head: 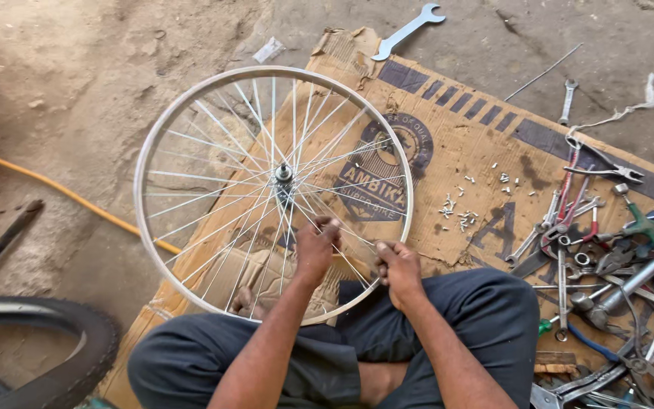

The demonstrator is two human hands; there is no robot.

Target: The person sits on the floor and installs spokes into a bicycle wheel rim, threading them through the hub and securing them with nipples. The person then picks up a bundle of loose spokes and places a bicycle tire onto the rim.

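Two bare hands work at the near side of a spoked bicycle wheel, which lies tilted over flattened cardboard on the floor, resting against the seated person's knees. Left hand: grip pinched shut on spokes near the rim. Right hand: grip curled closed on the rim's near edge. Loose nipples lie right of the wheel; scattered hand tools farther right.
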